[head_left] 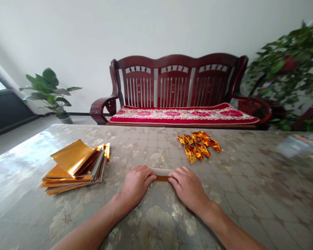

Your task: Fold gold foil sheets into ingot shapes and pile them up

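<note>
Gold foil strip (161,178) is held flat on the table (250,194) between the left hand (135,184) and the right hand (187,187); its ends are pressed under fingers (149,177) kept closed together.

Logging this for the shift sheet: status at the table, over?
Left hand, right hand on gold foil strip. Foil sheet stack to left, folded gold pieces ahead, both apart from hands.
</note>
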